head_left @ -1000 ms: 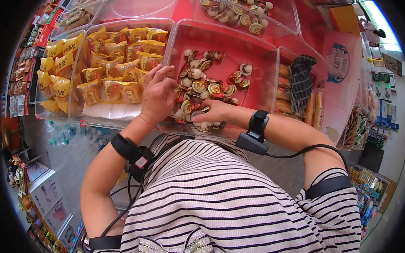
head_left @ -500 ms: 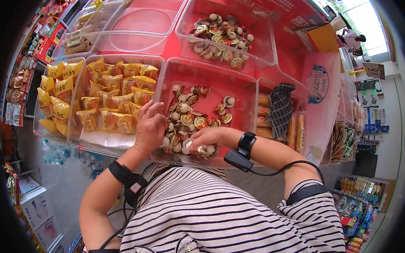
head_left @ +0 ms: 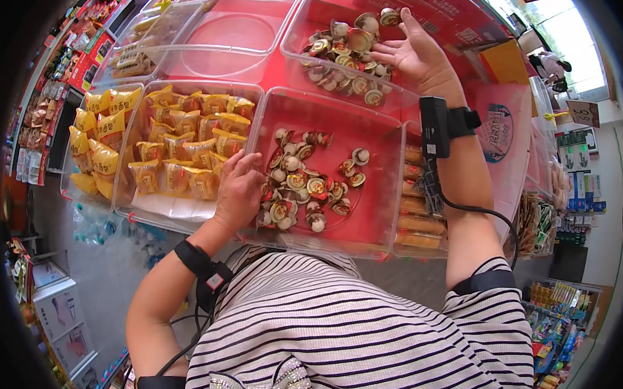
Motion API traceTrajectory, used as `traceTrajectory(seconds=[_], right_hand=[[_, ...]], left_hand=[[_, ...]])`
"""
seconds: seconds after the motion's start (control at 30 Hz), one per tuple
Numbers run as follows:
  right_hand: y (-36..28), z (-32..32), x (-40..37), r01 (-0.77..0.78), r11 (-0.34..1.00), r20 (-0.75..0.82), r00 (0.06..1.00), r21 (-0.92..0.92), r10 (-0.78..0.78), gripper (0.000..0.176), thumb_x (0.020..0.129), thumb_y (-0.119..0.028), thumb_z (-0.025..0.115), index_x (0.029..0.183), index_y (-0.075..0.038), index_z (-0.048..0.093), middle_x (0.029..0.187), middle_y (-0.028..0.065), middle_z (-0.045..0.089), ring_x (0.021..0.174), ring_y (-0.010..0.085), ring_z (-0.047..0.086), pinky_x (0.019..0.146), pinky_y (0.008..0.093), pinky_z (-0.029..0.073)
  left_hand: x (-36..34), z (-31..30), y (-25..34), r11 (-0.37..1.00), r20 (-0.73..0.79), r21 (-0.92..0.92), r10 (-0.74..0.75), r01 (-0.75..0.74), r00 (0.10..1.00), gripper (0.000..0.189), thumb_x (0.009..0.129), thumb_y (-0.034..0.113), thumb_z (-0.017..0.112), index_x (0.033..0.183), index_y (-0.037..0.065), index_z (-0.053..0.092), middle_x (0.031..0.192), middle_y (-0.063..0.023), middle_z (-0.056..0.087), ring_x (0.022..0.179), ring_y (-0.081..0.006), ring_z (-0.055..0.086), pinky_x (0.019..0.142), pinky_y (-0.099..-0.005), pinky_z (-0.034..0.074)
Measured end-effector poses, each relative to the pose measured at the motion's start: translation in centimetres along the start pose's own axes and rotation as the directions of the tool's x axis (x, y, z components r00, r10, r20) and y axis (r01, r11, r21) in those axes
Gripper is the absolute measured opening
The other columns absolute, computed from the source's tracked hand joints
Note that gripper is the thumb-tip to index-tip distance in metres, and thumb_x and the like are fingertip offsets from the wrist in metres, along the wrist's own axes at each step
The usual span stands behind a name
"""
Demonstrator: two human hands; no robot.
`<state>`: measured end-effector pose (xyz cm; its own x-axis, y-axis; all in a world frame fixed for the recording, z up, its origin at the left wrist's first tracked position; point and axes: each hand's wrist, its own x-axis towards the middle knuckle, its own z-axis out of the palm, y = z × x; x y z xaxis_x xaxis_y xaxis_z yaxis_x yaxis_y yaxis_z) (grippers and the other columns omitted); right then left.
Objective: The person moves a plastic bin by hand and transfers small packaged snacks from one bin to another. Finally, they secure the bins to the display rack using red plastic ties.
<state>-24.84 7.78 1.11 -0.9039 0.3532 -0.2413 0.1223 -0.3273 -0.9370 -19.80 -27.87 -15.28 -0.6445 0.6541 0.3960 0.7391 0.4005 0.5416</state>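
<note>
Several small round packaged snacks (head_left: 296, 181) lie in the left part of the front clear bin (head_left: 365, 224). My left hand (head_left: 239, 192) rests at that bin's left wall, its fingers bent by the snacks; whether it grips anything is hidden. Over the rear clear bin (head_left: 296, 37), my right hand (head_left: 411, 52) is spread with the palm showing. Several like snacks around its fingertips, among them one (head_left: 389, 17) near the thumb, appear in mid-air above the pile (head_left: 344, 55).
Yellow-wrapped breads (head_left: 190, 139) fill a bin on the left, with more yellow packets (head_left: 97, 142) beyond it. Long packaged breads (head_left: 420, 224) sit right of the front bin. A person (head_left: 553, 66) is far off at the upper right.
My right hand has moved from the front bin up to the rear bin and opened. Snacks that were under it at the front edge are gone from there. My left hand has barely moved.
</note>
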Motion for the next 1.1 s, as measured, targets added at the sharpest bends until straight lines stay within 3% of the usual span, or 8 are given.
traceTrajectory(seconds=[0.07,0.17,0.23,0.3,0.47,0.6,0.9,1.1], right_hand=[[1.1,1.3,-1.2,0.081,0.995,-0.118,0.989,-0.064,-0.088,0.036,0.092,-0.032,0.055,0.117,-0.006,0.053,0.1,0.0119,0.062,0.092,0.0224,0.062,0.075,0.0372,0.055],[5.0,2.4,-4.7,0.011,0.98,0.332,0.942,-0.198,0.056,0.045,0.089,-0.025,0.06,0.126,-0.003,0.047,0.11,0.0146,0.059,0.103,0.0226,0.058,0.076,0.0342,0.055],[9.3,4.0,-6.3,-0.031,0.827,0.431,0.842,-0.561,0.324,0.054,0.084,-0.027,0.065,0.128,0.0,0.046,0.114,0.0159,0.059,0.106,0.0237,0.057,0.081,0.0359,0.052],[15.8,3.9,-5.6,0.233,0.621,0.517,0.792,-0.749,0.327,0.066,0.079,-0.034,0.07,0.131,-0.001,0.044,0.119,0.0187,0.057,0.11,0.0292,0.055,0.092,0.0403,0.046],[25.5,5.6,-5.0,0.261,0.23,0.303,0.938,-0.937,0.169,0.085,0.066,-0.047,0.076,0.134,-0.011,0.043,0.134,0.0247,0.04,0.124,0.0418,0.037,0.103,0.0464,0.034],[25.4,7.5,-5.3,0.243,0.093,0.26,0.912,-0.966,0.318,0.072,0.064,-0.049,0.076,0.124,-0.015,0.053,0.122,0.0241,0.045,0.117,0.0421,0.039,0.097,0.0484,0.038],[27.1,5.5,-5.5,0.318,0.309,0.438,0.743,-0.896,0.507,0.056,0.07,-0.039,0.068,0.113,-0.004,0.059,0.109,0.022,0.059,0.103,0.0359,0.056,0.089,0.0404,0.045],[26.4,4.8,-6.9,-0.056,0.436,0.325,0.583,-0.898,0.744,0.058,0.072,-0.035,0.065,0.116,0.001,0.057,0.104,0.0156,0.063,0.099,0.024,0.059,0.085,0.0334,0.046]], left_hand=[[-0.1,0.2,-0.2,1.0,-0.002,-0.004,-0.015,0.015,1.0,0.015,0.066,-0.005,0.057,0.077,0.005,0.061,0.119,-0.0103,0.055,0.119,-0.0356,0.042,0.101,-0.0426,0.035],[0.0,0.1,0.0,1.0,-0.002,-0.012,-0.027,0.027,1.0,0.014,0.067,-0.004,0.057,0.076,0.005,0.061,0.119,-0.0099,0.055,0.119,-0.0353,0.042,0.101,-0.0424,0.035],[-0.1,0.1,-0.1,0.999,-0.002,0.0,-0.036,0.036,0.999,0.014,0.067,-0.004,0.056,0.076,0.005,0.062,0.119,-0.0092,0.056,0.12,-0.0349,0.042,0.101,-0.0422,0.035],[0.0,0.1,0.0,0.999,0.0,0.006,-0.036,0.036,0.999,0.014,0.068,-0.004,0.056,0.076,0.005,0.062,0.119,-0.0091,0.056,0.12,-0.0347,0.042,0.101,-0.0423,0.035],[-0.1,0.1,-0.1,0.999,0.007,-0.01,-0.041,0.041,0.999,0.013,0.069,-0.003,0.058,0.078,0.007,0.061,0.12,-0.0102,0.055,0.12,-0.0356,0.042,0.101,-0.0431,0.034],[-0.1,0.0,0.0,0.999,0.015,-0.014,-0.048,0.048,0.999,0.014,0.069,-0.003,0.059,0.079,0.008,0.061,0.121,-0.0109,0.055,0.12,-0.0359,0.042,0.101,-0.0434,0.034],[0.0,-0.2,0.1,0.997,0.017,-0.037,-0.061,0.061,0.998,0.015,0.068,-0.004,0.057,0.078,0.007,0.062,0.121,-0.0118,0.055,0.12,-0.0363,0.042,0.102,-0.0426,0.034],[0.0,-0.1,0.0,0.998,0.021,-0.027,-0.056,0.056,0.998,0.015,0.068,-0.004,0.055,0.077,0.006,0.061,0.121,-0.0122,0.055,0.12,-0.0363,0.042,0.101,-0.0432,0.034]])
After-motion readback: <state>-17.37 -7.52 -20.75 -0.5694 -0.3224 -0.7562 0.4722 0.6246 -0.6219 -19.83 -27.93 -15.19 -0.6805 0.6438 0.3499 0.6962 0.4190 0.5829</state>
